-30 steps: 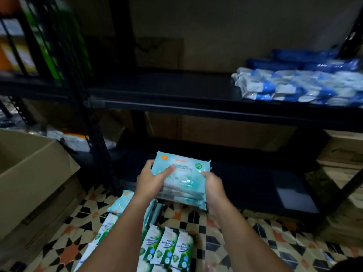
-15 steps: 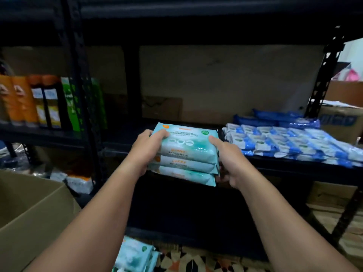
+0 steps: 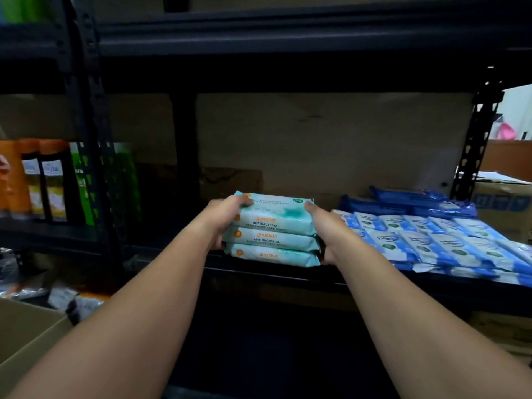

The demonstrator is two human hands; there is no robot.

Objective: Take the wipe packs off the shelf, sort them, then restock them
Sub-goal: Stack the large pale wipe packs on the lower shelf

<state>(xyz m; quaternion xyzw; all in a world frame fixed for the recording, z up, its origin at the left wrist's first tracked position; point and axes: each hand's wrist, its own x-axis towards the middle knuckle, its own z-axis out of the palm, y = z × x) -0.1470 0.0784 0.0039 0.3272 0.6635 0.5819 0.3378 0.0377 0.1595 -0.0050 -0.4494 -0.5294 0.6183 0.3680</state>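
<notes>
A stack of three pale teal soft-plastic wipe packs point(image 3: 272, 231), each printed with orange lettering, now sits at the front edge of the dark metal shelf point(image 3: 172, 246), just left of the rows of blue-and-white wipe packs point(image 3: 431, 240) already laid there. A second ago the same stack was held low over the patterned floor; half a second ago it was level with the shelf but in front of it. It has since gone up and forward, and its bottom pack looks to be resting on or just above the shelf board; contact cannot be told for certain.

The left hand point(image 3: 223, 218) clasps the stack's left end, thumb over the top pack and fingers hidden underneath. The right hand point(image 3: 324, 226) clasps the right end the same way. Both are still wrapped around the packs; neither has let go.

For the task, this reads as the restocking stage: the teal packs, sorted as one kind, are going in beside the blue ones. The likely next need is to slide the stack deeper and release it squarely so the soft packs do not slump or slip off the front edge. Orange and green bottles point(image 3: 51, 182) stand on the neighbouring shelf to the left, and a brown cardboard box point(image 3: 26, 338) sits at lower left.
</notes>
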